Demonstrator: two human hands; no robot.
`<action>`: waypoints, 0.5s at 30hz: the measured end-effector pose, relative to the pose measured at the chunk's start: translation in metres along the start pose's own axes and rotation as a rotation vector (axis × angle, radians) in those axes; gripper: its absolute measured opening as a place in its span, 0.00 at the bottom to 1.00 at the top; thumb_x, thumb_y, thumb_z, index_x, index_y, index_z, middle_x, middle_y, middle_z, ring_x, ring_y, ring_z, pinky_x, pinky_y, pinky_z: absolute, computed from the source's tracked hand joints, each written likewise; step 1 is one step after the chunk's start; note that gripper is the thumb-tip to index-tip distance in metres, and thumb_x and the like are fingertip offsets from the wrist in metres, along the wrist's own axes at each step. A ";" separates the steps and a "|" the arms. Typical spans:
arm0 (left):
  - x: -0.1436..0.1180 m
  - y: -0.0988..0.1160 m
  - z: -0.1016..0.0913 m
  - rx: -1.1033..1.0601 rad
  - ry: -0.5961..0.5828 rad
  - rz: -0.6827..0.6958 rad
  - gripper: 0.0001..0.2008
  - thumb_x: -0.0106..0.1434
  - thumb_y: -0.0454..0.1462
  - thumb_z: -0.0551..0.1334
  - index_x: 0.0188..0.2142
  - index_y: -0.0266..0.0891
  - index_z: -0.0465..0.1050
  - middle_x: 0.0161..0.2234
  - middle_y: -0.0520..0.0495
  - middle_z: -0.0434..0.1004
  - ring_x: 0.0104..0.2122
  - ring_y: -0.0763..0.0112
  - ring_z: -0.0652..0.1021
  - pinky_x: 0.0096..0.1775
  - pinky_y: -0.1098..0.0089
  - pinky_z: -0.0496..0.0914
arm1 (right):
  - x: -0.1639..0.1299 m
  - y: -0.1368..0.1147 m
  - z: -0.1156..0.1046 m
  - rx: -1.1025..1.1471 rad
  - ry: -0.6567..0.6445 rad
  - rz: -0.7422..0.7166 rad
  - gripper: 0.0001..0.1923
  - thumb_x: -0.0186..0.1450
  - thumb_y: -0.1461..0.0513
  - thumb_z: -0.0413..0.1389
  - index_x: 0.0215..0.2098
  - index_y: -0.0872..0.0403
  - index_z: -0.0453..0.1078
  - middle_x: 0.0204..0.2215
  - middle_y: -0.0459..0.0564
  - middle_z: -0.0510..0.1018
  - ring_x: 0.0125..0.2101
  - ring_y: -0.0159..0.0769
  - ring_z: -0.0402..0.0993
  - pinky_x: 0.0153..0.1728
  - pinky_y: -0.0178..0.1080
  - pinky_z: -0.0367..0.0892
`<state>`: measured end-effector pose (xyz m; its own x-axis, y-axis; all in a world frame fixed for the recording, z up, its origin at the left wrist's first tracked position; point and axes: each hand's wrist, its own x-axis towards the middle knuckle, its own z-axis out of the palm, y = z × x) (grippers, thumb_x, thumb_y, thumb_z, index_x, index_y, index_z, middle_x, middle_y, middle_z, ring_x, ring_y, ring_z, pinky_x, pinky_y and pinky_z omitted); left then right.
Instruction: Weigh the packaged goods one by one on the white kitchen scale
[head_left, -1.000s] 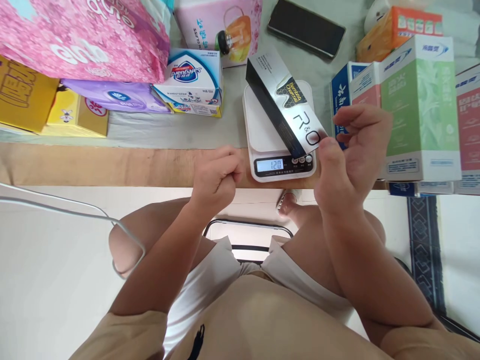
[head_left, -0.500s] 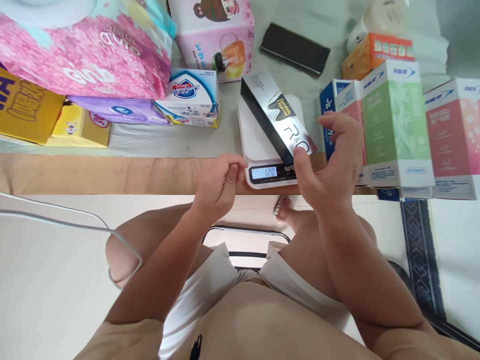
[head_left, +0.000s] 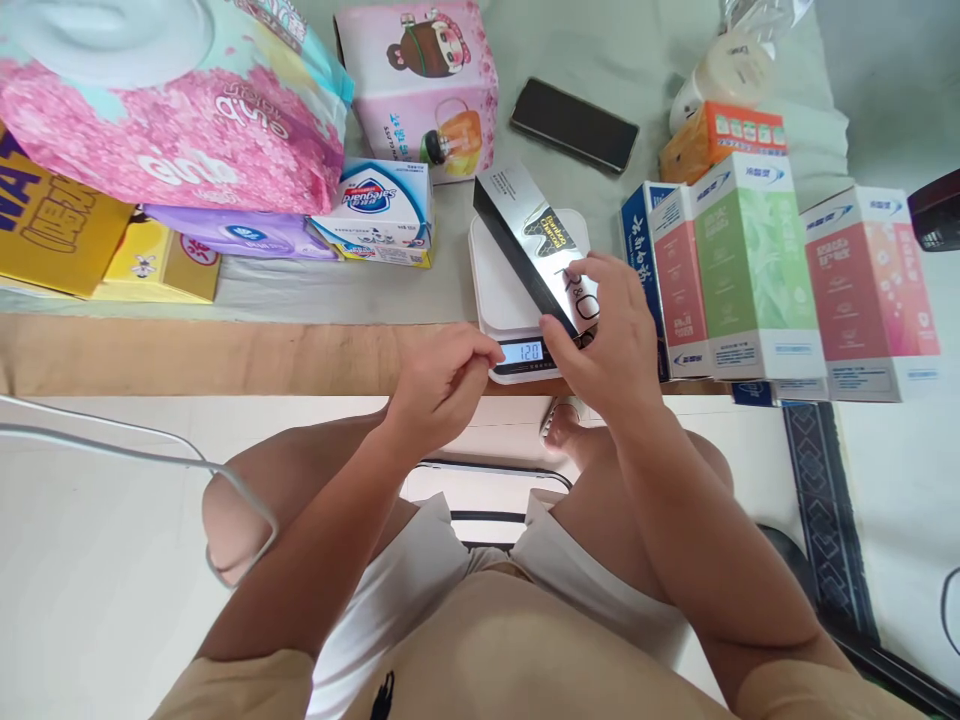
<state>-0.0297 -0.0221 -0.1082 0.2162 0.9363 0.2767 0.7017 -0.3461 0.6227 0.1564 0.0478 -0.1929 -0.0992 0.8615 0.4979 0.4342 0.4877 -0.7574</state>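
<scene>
Head view shows a white kitchen scale (head_left: 504, 290) at the near edge of the counter (head_left: 225, 350), with a long black-and-silver toothpaste box (head_left: 529, 240) lying slantwise across its platform and reaching over its near right corner. The scale's display (head_left: 530, 352) reads 120. The right hand (head_left: 611, 335) has its fingers (head_left: 600, 270) closed over the near end of the toothpaste box, thumb on one side and the other fingers on top. The left hand (head_left: 442, 385) is loosely curled and holds nothing, its fingertips just beside the display.

A pale cloth (head_left: 660, 60) covers the counter behind its bare wooden front strip; below lie light floor tiles and a patterned dark rug (head_left: 814, 500). Right of the scale stand upright cartons: blue (head_left: 636, 240), green (head_left: 746, 265) and pink (head_left: 866, 290), close beside the right hand. A black phone (head_left: 574, 125) lies behind the scale. To the left are a soap box (head_left: 379, 205), a pink boxed cup (head_left: 420, 85), a large pink tissue pack (head_left: 165, 110), a purple wipes pack (head_left: 240, 232) and yellow boxes (head_left: 150, 262). An orange packet (head_left: 720, 140) sits behind the cartons.
</scene>
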 end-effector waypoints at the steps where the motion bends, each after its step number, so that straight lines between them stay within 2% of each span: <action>1: 0.001 0.001 -0.001 0.002 0.000 0.002 0.12 0.72 0.29 0.53 0.37 0.42 0.74 0.29 0.48 0.77 0.30 0.69 0.77 0.33 0.65 0.72 | 0.001 0.000 0.001 0.001 -0.007 0.003 0.22 0.66 0.57 0.59 0.57 0.51 0.69 0.58 0.61 0.76 0.60 0.51 0.73 0.62 0.60 0.73; 9: 0.001 0.004 -0.003 0.008 -0.015 -0.001 0.12 0.71 0.29 0.54 0.36 0.41 0.74 0.30 0.48 0.79 0.31 0.71 0.78 0.33 0.68 0.71 | 0.001 0.001 0.005 0.006 -0.011 -0.034 0.21 0.67 0.61 0.57 0.59 0.51 0.71 0.55 0.58 0.79 0.55 0.49 0.77 0.59 0.57 0.74; 12: 0.001 0.004 -0.003 0.005 -0.028 -0.025 0.12 0.72 0.30 0.54 0.37 0.42 0.74 0.30 0.48 0.79 0.29 0.71 0.78 0.32 0.68 0.72 | -0.001 -0.002 0.005 0.007 0.037 -0.035 0.20 0.70 0.60 0.56 0.59 0.51 0.73 0.56 0.60 0.78 0.52 0.48 0.77 0.56 0.56 0.76; 15: 0.001 0.003 -0.003 -0.003 -0.028 -0.032 0.12 0.72 0.29 0.54 0.37 0.43 0.73 0.29 0.49 0.78 0.28 0.70 0.77 0.31 0.66 0.72 | -0.004 -0.009 -0.005 0.001 0.095 -0.085 0.19 0.71 0.61 0.55 0.60 0.50 0.73 0.57 0.61 0.76 0.53 0.46 0.78 0.52 0.53 0.79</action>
<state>-0.0295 -0.0223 -0.1040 0.2127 0.9482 0.2358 0.7067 -0.3159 0.6330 0.1573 0.0392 -0.1864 -0.0507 0.7999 0.5980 0.4273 0.5585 -0.7110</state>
